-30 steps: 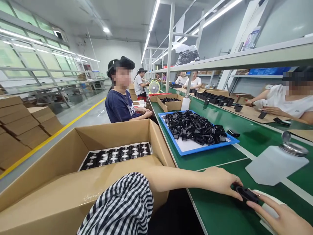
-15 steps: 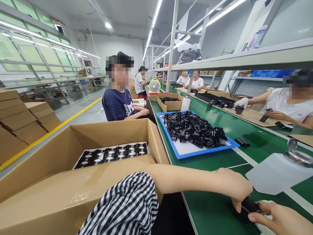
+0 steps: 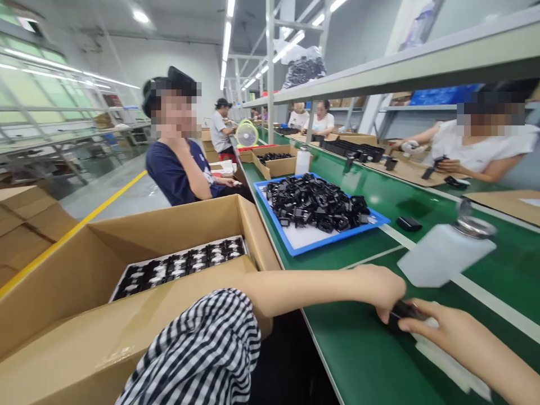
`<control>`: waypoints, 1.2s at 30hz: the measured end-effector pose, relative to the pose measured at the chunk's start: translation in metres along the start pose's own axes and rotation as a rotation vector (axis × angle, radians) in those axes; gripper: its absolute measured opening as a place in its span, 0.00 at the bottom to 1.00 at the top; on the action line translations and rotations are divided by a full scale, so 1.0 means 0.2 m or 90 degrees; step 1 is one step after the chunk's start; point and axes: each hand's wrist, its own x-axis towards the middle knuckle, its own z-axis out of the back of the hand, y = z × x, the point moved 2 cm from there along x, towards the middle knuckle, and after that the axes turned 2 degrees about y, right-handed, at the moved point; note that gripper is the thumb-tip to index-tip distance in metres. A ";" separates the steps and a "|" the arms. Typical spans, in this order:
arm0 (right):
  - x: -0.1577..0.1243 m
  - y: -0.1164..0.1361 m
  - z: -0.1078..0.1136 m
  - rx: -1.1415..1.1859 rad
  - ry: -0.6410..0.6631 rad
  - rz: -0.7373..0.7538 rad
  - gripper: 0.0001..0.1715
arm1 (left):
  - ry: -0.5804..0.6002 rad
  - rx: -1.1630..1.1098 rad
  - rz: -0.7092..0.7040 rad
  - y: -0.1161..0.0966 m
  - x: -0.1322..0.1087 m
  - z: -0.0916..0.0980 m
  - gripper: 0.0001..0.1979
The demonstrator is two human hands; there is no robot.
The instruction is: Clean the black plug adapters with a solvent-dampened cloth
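Black piece (image 3: pixel 399 315) | left hand (image 3: pixel 386 288), right hand (image 3: pixel 442 326) both pinching it, one end each | likely light, stiff, slightly slippery | best gripped by its long sides

Black piece (image 3: pixel 400 315) — held, partly hidden

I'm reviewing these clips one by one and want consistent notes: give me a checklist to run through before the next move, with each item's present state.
1. Left hand and right hand both on the held black part: ok.
2. Held part's underside clean: cannot tell, hidden.
3. White cloth gripped by the right hand: cannot tell.
4. Bottle lid flap down: not ok, raised.
5. Hands clear of the blue tray: ok.
6. Bench free of loose parts: not ok, a loose black part lies beside the tray.
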 end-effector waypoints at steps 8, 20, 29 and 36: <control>-0.10 0.06 0.05 -0.031 -0.016 0.013 0.10 | -0.057 0.050 0.013 0.02 0.00 -0.01 0.14; 0.05 0.11 0.18 -0.082 0.163 0.000 0.15 | -0.035 0.150 0.063 -0.05 0.01 0.00 0.11; 0.05 0.12 0.19 -0.089 0.260 0.031 0.19 | -0.026 0.108 0.023 0.00 0.09 0.00 0.11; -0.47 -0.06 0.60 -0.127 0.109 -0.108 0.17 | 0.093 -0.205 -0.077 -0.08 0.18 -0.04 0.18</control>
